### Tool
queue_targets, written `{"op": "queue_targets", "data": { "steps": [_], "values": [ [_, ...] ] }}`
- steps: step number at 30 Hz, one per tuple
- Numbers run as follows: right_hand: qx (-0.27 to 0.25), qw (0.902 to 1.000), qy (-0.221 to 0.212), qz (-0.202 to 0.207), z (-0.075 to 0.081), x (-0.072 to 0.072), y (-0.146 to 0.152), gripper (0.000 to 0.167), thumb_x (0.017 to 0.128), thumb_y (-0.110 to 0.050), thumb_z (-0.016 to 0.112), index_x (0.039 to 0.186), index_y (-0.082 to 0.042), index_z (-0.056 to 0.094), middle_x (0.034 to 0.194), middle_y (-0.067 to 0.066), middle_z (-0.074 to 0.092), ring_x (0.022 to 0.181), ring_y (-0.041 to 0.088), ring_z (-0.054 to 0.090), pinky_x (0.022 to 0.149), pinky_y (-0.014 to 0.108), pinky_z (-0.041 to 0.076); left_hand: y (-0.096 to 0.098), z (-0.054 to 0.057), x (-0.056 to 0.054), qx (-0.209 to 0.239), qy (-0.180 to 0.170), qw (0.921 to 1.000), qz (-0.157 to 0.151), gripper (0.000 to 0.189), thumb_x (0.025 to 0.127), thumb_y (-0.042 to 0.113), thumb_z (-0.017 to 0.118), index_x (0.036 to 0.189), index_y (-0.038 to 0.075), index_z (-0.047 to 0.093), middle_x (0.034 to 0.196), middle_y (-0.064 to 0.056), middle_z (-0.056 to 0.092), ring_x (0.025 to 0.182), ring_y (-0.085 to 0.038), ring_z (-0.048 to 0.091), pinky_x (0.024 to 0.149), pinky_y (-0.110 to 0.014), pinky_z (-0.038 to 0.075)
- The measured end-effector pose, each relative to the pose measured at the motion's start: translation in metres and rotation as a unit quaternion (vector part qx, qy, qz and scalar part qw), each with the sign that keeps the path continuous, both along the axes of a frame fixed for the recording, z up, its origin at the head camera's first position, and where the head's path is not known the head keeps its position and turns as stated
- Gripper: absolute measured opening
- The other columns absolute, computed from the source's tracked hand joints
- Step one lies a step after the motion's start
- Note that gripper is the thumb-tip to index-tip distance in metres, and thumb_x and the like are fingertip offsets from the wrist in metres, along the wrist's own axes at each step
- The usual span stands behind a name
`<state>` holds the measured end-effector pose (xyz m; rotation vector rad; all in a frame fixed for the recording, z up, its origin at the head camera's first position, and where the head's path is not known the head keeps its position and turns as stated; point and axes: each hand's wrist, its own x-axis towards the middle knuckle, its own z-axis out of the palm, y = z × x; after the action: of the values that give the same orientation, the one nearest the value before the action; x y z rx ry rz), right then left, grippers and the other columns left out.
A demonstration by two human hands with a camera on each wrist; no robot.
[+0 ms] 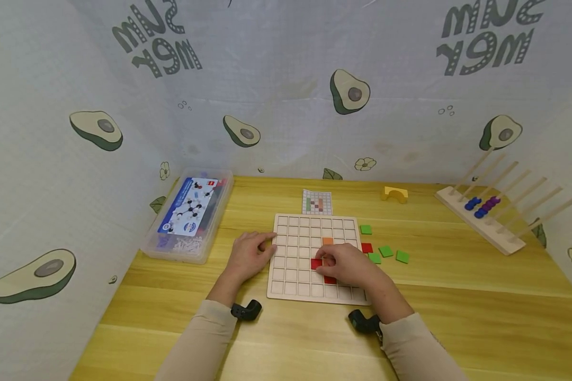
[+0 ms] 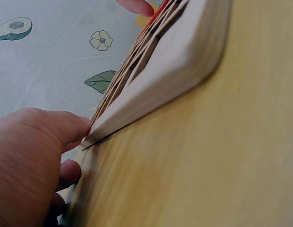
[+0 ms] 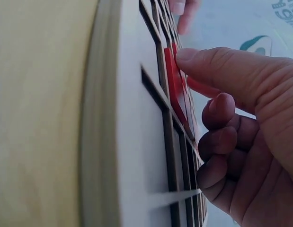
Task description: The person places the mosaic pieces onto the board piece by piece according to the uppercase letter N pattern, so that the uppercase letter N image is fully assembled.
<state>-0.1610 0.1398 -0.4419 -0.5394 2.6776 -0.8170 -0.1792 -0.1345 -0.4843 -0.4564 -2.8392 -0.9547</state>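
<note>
I log the pale wooden grid board lying flat. I read one red square tile at its middle column, a second red tile diagonally nearer, to the right.

Wearing Beige With Black

The person is wearing long sleeves of plain beige cloth. The left sleeve is covering the forearm and ending short of the wrist, while the right sleeve is matching it in colour and showing soft creases. At the left wrist a black device is jutting out beside the arm, its stubby body bending like an elbow and ending bluntly. At the right wrist a second black device is showing much the same rounded form, with its inner part meeting the sleeve's edge. Beyond the cloth, both the left hand and the right hand are going bare.
</note>
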Motion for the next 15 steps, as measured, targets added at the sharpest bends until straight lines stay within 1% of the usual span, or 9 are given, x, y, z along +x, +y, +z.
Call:
{"op": "queue_targets", "data": {
  "steps": [4, 7, 11, 15],
  "values": [
    [-0.001, 0.9999, 0.006, -0.008, 0.001, 0.001, 0.004, 0.013, 0.091, -0.024, 0.078, 0.1, -0.016, 0.072, 0.067, -0.004, 0.05, 0.064, 0.012, 0.046, 0.06, 0.026, 0.036, 0.0, 0.001, 0.0, -0.002, 0.0, 1.0, 0.0, 0.034, 0.098, 0.03, 0.069, 0.13, 0.02, 0.072, 0.074, 0.007, 0.053, 0.079, -0.015, 0.047, 0.082, -0.038, 0.035],
    [0.001, 0.9997, 0.01, -0.024, 0.003, 0.001, 0.008, 0.012, 0.091, -0.025, 0.077, 0.1, -0.018, 0.072, 0.07, -0.004, 0.053, 0.068, 0.013, 0.048, 0.063, 0.028, 0.039, 0.001, 0.002, 0.0, -0.003, 0.0, 1.0, 0.0, 0.034, 0.098, 0.03, 0.068, 0.13, 0.02, 0.072, 0.074, 0.006, 0.053, 0.078, -0.015, 0.047, 0.083, -0.038, 0.035],
    [-0.013, 0.9988, 0.002, -0.048, 0.007, -0.002, 0.02, 0.015, 0.092, -0.026, 0.076, 0.104, -0.018, 0.072, 0.075, -0.001, 0.053, 0.07, 0.015, 0.048, 0.063, 0.029, 0.038, 0.001, 0.001, 0.0, -0.004, -0.001, 1.0, -0.001, 0.034, 0.098, 0.03, 0.068, 0.13, 0.02, 0.072, 0.075, 0.006, 0.054, 0.078, -0.015, 0.047, 0.086, -0.04, 0.037],
    [-0.024, 0.9975, -0.004, -0.066, 0.009, -0.006, 0.035, 0.019, 0.093, -0.024, 0.074, 0.109, -0.014, 0.071, 0.074, 0.001, 0.051, 0.067, 0.016, 0.046, 0.06, 0.028, 0.037, 0.0, 0.0, 0.0, -0.003, 0.002, 1.0, -0.001, 0.034, 0.098, 0.03, 0.069, 0.13, 0.02, 0.072, 0.076, 0.006, 0.055, 0.079, -0.016, 0.047, 0.088, -0.043, 0.04]
  ]
}}
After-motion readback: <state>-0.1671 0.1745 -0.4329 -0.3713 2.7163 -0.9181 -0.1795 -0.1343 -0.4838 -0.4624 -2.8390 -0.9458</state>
